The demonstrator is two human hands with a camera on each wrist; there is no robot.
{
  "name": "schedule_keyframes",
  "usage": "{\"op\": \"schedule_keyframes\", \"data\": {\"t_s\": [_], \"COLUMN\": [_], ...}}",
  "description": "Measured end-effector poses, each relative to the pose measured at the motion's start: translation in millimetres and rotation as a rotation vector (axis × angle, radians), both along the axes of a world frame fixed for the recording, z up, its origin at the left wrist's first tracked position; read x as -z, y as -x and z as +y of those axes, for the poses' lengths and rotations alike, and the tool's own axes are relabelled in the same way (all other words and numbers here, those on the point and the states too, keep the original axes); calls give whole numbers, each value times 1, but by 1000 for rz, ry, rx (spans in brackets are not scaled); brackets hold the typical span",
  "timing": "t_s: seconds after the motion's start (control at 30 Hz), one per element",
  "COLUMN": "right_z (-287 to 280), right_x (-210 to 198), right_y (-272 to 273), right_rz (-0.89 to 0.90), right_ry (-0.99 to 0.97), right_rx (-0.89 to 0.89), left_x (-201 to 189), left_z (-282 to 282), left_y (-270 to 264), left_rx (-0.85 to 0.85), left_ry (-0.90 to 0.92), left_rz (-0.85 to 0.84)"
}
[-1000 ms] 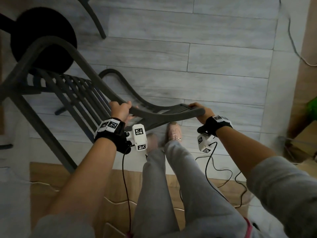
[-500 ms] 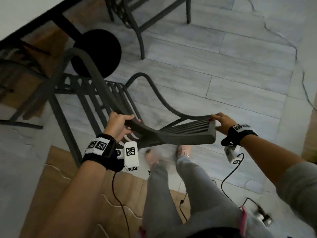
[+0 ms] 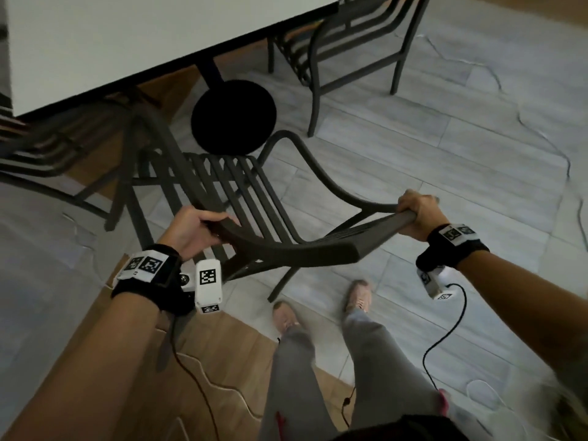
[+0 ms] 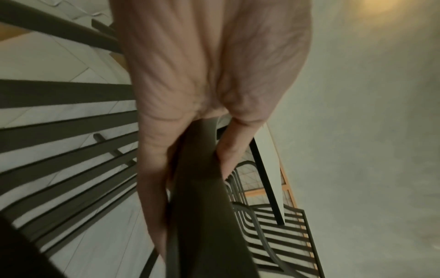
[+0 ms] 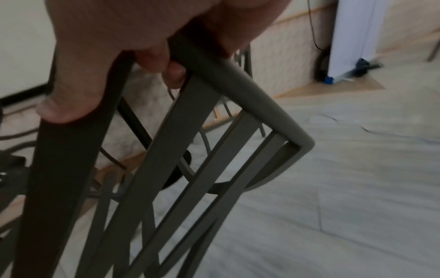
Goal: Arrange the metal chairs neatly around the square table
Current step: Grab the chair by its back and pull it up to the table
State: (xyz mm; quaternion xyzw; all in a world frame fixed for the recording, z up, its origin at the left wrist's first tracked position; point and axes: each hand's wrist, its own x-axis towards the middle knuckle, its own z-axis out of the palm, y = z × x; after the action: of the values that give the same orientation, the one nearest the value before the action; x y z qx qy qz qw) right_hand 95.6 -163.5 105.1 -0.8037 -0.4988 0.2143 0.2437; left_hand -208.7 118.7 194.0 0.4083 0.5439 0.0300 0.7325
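I am holding the metal chair (image 3: 254, 198) by the top rail of its backrest, one hand at each end. My left hand (image 3: 194, 229) is grasping the left end, fingers curled over the rail and thumb underneath; the left wrist view is showing those fingers (image 4: 154, 169) wrapped along the dark bar. My right hand (image 3: 418, 218) is clenching round the right corner of the rail, and the right wrist view is showing the fingers (image 5: 78, 75) folded over the bar above the back slats. The chair is standing on the grey tiled floor (image 3: 429, 154) in front of my feet, its slatted seat pointing toward the white square worktop (image 3: 127, 43) and reaching the round black base (image 3: 234, 117) under it. A second metal chair (image 3: 356, 43) is sitting at the worktop's far right side, and another chair (image 3: 47, 151) is partly tucked under its left edge.
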Motion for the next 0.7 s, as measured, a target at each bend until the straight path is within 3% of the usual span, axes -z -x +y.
{"op": "schedule_keyframes", "data": {"t_s": [0.23,0.4,0.7], "right_z": [63,88,103], "right_x": [-83,-118,-113], "right_y": [20,46,128], "right_rz": [-193,-376,-485], "right_ry": [-16,-57,-5], "right_rx": [-137,-296,-301], "left_x": [-22,-8,14], "left_z": [44,58,82], "left_y": [74,113,151], "left_rx": [34,4,21], "left_ry": [-40,-30,57], "left_rz": [-84,-96,52]}}
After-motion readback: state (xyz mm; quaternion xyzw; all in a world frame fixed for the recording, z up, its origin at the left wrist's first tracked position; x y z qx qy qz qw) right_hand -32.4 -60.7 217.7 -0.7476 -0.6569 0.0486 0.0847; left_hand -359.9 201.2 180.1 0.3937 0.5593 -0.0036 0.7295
